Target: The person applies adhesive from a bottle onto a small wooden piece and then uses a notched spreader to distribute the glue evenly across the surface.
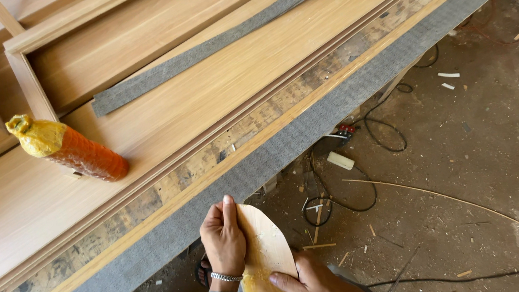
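Observation:
My left hand (221, 238) and my right hand (313, 286) both grip a flat, oval wooden paddle (266, 257) smeared with pale glue. I hold it just off the front edge of the workbench, over the floor. The left hand wraps the paddle's upper left edge, thumb pointing up, with a metal bracelet at the wrist. My right hand pinches the lower edge. Directly ahead runs a long grey rough-faced strip (309, 123) along the bench edge. An orange bottle with a yellow glue-caked top (68, 147) lies on its side on the wide wooden board (213, 92).
A second grey strip (220, 42) lies diagonally on the boards farther back. Wooden frames and panels (35, 94) are stacked at the upper left. The dirt floor on the right holds black cables (383, 131), wood scraps and a thin stick (430, 192).

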